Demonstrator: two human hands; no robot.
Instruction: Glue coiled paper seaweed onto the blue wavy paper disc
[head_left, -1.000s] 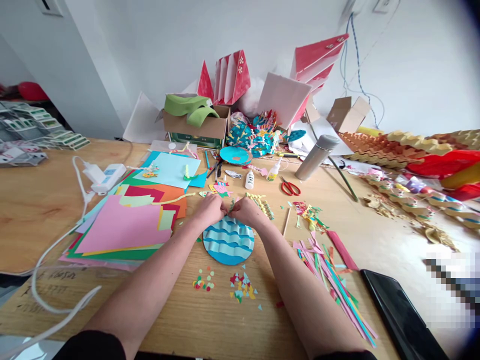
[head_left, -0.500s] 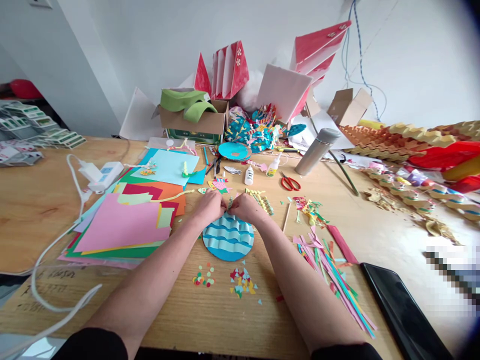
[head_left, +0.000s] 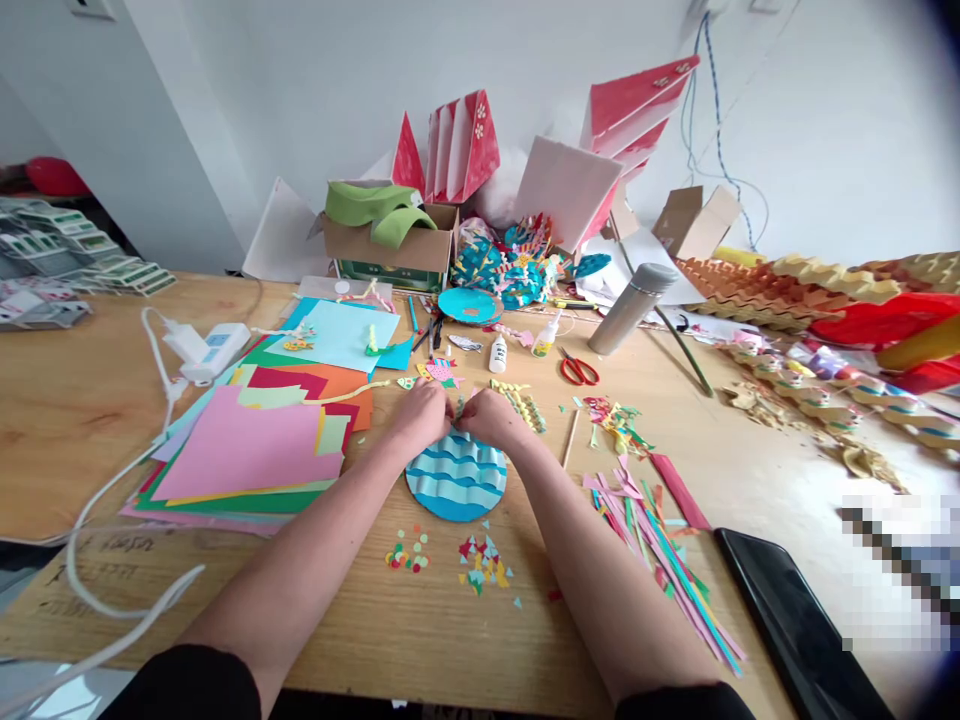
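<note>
A round blue paper disc (head_left: 450,508) with pale blue wavy strips across it lies on the table in front of me. My left hand (head_left: 426,415) is at its upper left edge, fingers bent and pinched together. At the upper right edge my right hand (head_left: 491,418) is closed in the same way, its fingertips close to the left ones. What the fingertips pinch is hidden; a bit of green shows between the hands. Beyond them lie paper fish (head_left: 441,371) and yellow curled paper strips (head_left: 529,408). Small paper dots (head_left: 409,552) and paper triangles (head_left: 486,565) lie below the disc.
Stacked coloured paper (head_left: 247,440) is to the left, beside a white power strip (head_left: 217,352). Glue bottles (head_left: 498,353), red scissors (head_left: 578,370) and a steel flask (head_left: 631,310) stand or lie behind. Paper strips (head_left: 675,570) and a black phone (head_left: 795,620) are at right.
The camera view has shifted slightly. Both hands stay pinched at the disc's upper edge, with no clear movement of the disc.
</note>
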